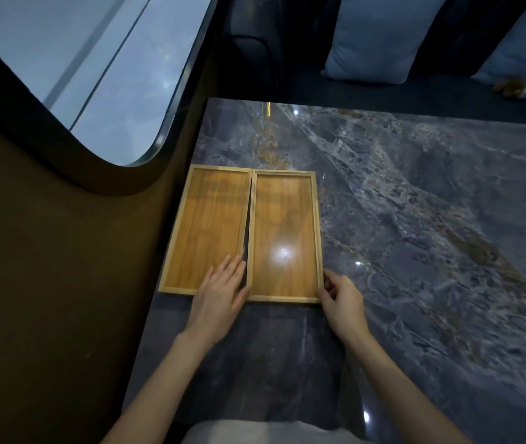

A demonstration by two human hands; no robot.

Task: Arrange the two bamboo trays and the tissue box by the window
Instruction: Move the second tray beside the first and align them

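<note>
On the dark stone table (415, 219), close to the window (95, 75), my two bamboo trays lie side by side. The left tray (207, 225) sits nearest the wall. The right tray (284, 225) is just beside it. Their far ends almost touch, but a thin gap opens between them near me, so they are not quite straight yet.

My left hand (220, 293) lies flat with its fingers spread out, on the near corner of the left tray, and its thumb side is against the right tray's edge. It is not squeezing anything. My right hand (341, 302) pinches the near right corner of the right tray, fingers closed on the thin rim.

I think things could go wrong if I push too hard. The table looks shiny and slippery, so a tray might slide too far or turn crooked. The right tray could also bump the left one and knock it toward the table's edge by the wall. My pinch is only on one corner, so the tray might spin instead of sliding straight.

I cannot see the tissue box anywhere here.
</note>
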